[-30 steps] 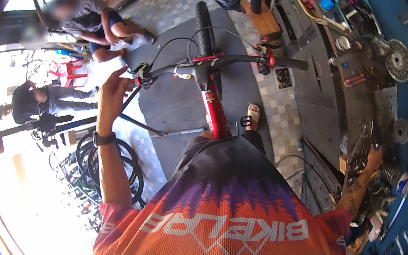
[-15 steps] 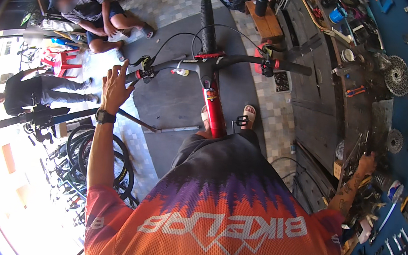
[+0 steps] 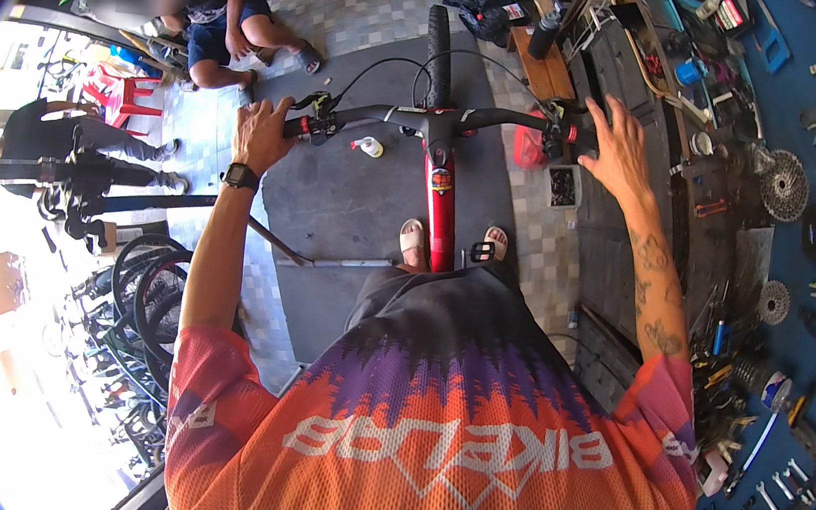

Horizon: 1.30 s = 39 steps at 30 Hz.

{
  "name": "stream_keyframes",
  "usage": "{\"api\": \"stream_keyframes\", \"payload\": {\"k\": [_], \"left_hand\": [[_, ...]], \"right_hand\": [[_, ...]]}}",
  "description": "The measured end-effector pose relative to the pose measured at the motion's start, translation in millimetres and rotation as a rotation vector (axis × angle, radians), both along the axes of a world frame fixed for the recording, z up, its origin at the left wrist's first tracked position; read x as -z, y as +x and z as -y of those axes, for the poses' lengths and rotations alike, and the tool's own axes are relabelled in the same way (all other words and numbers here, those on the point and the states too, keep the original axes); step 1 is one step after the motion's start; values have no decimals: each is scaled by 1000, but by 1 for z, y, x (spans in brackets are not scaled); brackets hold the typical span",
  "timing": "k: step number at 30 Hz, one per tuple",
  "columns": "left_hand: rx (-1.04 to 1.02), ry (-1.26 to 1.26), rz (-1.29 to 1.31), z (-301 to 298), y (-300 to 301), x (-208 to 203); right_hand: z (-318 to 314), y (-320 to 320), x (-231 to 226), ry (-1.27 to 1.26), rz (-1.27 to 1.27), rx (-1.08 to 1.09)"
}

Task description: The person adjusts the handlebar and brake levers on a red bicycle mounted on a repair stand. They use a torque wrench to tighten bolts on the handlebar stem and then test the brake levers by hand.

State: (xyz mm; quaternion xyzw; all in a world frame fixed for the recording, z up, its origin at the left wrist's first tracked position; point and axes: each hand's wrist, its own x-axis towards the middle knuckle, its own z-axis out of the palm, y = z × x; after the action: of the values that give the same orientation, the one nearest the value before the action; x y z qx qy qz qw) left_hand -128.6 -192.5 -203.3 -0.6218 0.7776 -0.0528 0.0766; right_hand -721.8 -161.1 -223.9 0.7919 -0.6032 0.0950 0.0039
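Note:
A bicycle with a red frame [image 3: 441, 208] stands in front of me, its black handlebar [image 3: 384, 114] reaching out to both sides. At the bar's left end my left hand [image 3: 263, 135] is closed round the handlebar grip, just behind the brake lever [image 3: 320, 106]. My right hand [image 3: 623, 151] is at the bar's right end with its fingers apart and the thumb spread. It hides most of the right grip, and whether the palm touches it I cannot tell. The front tyre [image 3: 439, 57] points straight away from me.
A dark mat [image 3: 334, 196] lies under the bicycle, with a small white bottle [image 3: 370, 147] on it. To the right runs a cluttered workbench [image 3: 701, 203] below a blue tool wall [image 3: 802, 330]. A seated person [image 3: 223, 22] and a standing person [image 3: 89, 138] are at the left.
My right hand has come from the workbench to the right end of the handlebar. My left hand has closed on the left grip. The bar has shifted slightly in view.

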Motion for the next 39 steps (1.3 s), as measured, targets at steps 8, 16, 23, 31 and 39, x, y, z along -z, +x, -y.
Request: {"api": "stream_keyframes", "payload": {"k": [8, 16, 23, 31, 39], "left_hand": [[53, -153, -153, -17, 34, 23], [-116, 24, -187, -22, 55, 35], [-107, 25, -220, -20, 67, 38], [-92, 19, -215, -18, 73, 41], [-65, -86, -309, -12, 64, 36]], "right_hand": [[56, 27, 13, 345, -206, 6], [48, 43, 13, 195, -47, 22], [41, 47, 12, 72, -55, -42], [43, 56, 7, 33, -9, -73], [49, 54, 13, -31, 54, -77]]}}
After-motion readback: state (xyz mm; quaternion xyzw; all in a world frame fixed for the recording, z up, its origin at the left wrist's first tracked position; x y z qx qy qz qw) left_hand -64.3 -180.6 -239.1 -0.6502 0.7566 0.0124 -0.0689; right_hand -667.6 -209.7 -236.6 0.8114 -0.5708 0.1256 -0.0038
